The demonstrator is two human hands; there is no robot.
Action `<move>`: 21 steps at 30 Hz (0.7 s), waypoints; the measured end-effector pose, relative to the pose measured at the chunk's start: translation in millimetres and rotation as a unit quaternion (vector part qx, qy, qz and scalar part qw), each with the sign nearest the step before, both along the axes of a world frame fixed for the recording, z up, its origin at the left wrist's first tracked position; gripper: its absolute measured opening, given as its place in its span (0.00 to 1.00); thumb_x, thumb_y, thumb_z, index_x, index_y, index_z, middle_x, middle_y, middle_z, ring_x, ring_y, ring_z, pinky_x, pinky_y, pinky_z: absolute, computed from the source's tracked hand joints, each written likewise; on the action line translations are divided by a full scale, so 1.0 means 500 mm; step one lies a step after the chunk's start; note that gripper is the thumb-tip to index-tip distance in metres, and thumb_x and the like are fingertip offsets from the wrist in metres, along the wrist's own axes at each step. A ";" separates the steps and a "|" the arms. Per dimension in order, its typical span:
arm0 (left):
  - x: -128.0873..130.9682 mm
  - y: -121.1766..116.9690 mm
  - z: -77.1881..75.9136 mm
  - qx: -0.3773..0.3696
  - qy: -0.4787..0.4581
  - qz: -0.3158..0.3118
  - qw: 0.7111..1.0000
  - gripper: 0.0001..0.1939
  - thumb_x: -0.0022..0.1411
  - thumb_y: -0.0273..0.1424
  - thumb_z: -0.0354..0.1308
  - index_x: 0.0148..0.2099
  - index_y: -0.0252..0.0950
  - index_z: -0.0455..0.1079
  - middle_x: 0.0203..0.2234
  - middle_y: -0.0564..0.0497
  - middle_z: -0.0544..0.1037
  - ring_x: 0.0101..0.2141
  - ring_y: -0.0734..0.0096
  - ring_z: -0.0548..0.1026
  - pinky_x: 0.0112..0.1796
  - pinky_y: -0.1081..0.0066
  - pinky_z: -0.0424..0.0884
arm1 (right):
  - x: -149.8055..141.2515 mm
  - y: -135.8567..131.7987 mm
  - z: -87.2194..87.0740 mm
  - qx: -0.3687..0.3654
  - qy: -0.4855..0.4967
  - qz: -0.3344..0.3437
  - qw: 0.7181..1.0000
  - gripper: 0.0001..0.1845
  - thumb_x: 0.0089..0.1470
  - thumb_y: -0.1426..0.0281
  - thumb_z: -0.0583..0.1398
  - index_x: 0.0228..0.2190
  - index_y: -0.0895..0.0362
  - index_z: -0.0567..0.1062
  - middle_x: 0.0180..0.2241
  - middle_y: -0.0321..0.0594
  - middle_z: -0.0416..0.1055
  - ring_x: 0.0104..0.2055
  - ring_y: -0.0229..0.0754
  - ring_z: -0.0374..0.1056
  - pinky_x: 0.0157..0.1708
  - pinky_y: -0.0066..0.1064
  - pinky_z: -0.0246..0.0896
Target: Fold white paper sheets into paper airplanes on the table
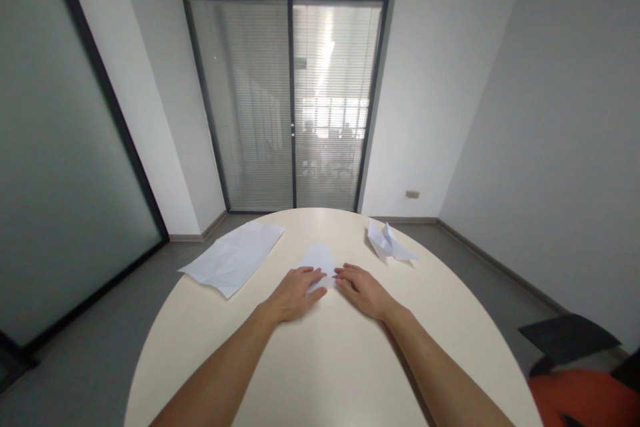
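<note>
A small folded white paper (318, 259) with a pointed far end lies near the middle of the round cream table (325, 360). My left hand (295, 292) lies flat on its near left part, fingers stretched toward the middle. My right hand (361, 288) rests flat on its near right part, fingers pointing left, so the fingertips of both hands almost meet over the paper. Neither hand grips anything; both press down on the sheet. The paper's near edge is hidden under my fingers.
A creased flat sheet of white paper (234, 257) lies at the table's left edge. A finished folded paper plane (387, 242) sits at the far right. An orange seat (585, 397) with a dark armrest stands at the lower right. Glass doors with blinds (290, 100) face me.
</note>
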State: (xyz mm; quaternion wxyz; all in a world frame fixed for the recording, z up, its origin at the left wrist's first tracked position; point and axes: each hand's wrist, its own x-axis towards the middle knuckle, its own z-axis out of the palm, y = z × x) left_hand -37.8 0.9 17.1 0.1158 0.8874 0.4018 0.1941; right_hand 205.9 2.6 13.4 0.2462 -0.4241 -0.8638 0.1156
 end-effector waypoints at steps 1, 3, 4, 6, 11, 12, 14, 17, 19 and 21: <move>0.002 0.001 -0.002 0.001 -0.010 0.014 1.000 0.25 0.71 0.43 0.45 0.63 0.38 0.66 0.59 0.46 0.71 0.59 0.59 0.67 0.59 0.59 0.61 | 0.000 0.000 0.000 -0.004 0.000 -0.004 1.000 0.25 0.68 0.57 0.48 0.51 0.55 0.77 0.54 0.45 0.73 0.61 0.51 0.63 0.63 0.47 0.55; 0.005 0.003 -0.008 0.000 -0.027 0.039 0.999 0.25 0.71 0.43 0.45 0.62 0.37 0.66 0.57 0.45 0.73 0.57 0.60 0.69 0.59 0.61 0.62 | 0.000 -0.001 0.000 -0.010 0.003 -0.009 1.000 0.24 0.67 0.57 0.48 0.50 0.55 0.77 0.54 0.45 0.73 0.61 0.52 0.63 0.63 0.48 0.55; 0.006 0.004 -0.011 -0.001 -0.033 0.047 0.998 0.24 0.71 0.42 0.46 0.62 0.37 0.66 0.57 0.45 0.73 0.57 0.60 0.70 0.58 0.61 0.62 | 0.000 -0.001 0.000 -0.012 0.004 -0.010 1.000 0.24 0.67 0.57 0.49 0.50 0.55 0.78 0.54 0.45 0.74 0.61 0.52 0.63 0.63 0.47 0.55; 0.007 0.008 -0.017 -0.001 -0.042 0.056 0.998 0.24 0.70 0.41 0.47 0.63 0.36 0.64 0.58 0.45 0.72 0.56 0.60 0.70 0.58 0.62 0.62 | -0.001 0.000 0.001 -0.014 0.006 -0.010 1.000 0.23 0.66 0.58 0.50 0.48 0.55 0.79 0.54 0.45 0.74 0.61 0.51 0.64 0.63 0.47 0.55; 0.006 0.017 -0.033 0.010 -0.050 0.062 0.997 0.24 0.71 0.37 0.46 0.65 0.35 0.61 0.60 0.43 0.70 0.59 0.61 0.67 0.61 0.61 0.59 | 0.000 0.003 0.001 -0.008 0.011 -0.015 1.000 0.17 0.64 0.62 0.53 0.43 0.55 0.80 0.50 0.44 0.77 0.58 0.50 0.66 0.61 0.44 0.56; 0.005 0.019 -0.036 0.012 -0.053 0.065 0.996 0.24 0.70 0.37 0.46 0.65 0.35 0.60 0.60 0.42 0.70 0.59 0.61 0.67 0.61 0.61 0.59 | 0.000 0.004 0.001 -0.006 0.011 -0.017 1.000 0.16 0.64 0.63 0.54 0.42 0.54 0.80 0.49 0.43 0.77 0.58 0.50 0.66 0.61 0.44 0.57; 0.005 0.022 -0.042 0.012 -0.063 0.076 0.995 0.26 0.70 0.37 0.48 0.66 0.34 0.58 0.59 0.41 0.70 0.58 0.59 0.68 0.60 0.60 0.61 | 0.000 0.004 0.002 -0.001 0.007 -0.020 1.000 0.14 0.62 0.64 0.55 0.40 0.54 0.80 0.47 0.43 0.78 0.57 0.51 0.67 0.59 0.43 0.58; 0.005 0.027 -0.050 0.008 -0.080 0.098 0.992 0.30 0.68 0.35 0.51 0.68 0.32 0.53 0.56 0.38 0.73 0.56 0.58 0.70 0.58 0.58 0.64 | -0.001 0.001 0.005 0.007 -0.001 -0.028 1.000 0.12 0.61 0.66 0.57 0.39 0.55 0.80 0.43 0.44 0.78 0.54 0.50 0.68 0.55 0.40 0.61; 0.004 0.030 -0.055 0.011 -0.088 0.101 0.991 0.32 0.66 0.33 0.53 0.70 0.32 0.50 0.56 0.39 0.73 0.56 0.59 0.70 0.58 0.57 0.64 | -0.002 -0.001 0.008 0.006 -0.002 -0.033 0.999 0.12 0.60 0.67 0.57 0.40 0.55 0.80 0.40 0.44 0.78 0.50 0.49 0.70 0.52 0.38 0.62; 0.003 0.033 -0.058 0.026 -0.088 0.087 0.992 0.33 0.65 0.30 0.54 0.70 0.34 0.51 0.60 0.40 0.69 0.59 0.60 0.67 0.60 0.57 0.62 | -0.003 -0.003 0.010 0.003 0.000 -0.035 0.999 0.12 0.59 0.68 0.57 0.41 0.55 0.80 0.39 0.43 0.77 0.47 0.47 0.70 0.50 0.37 0.62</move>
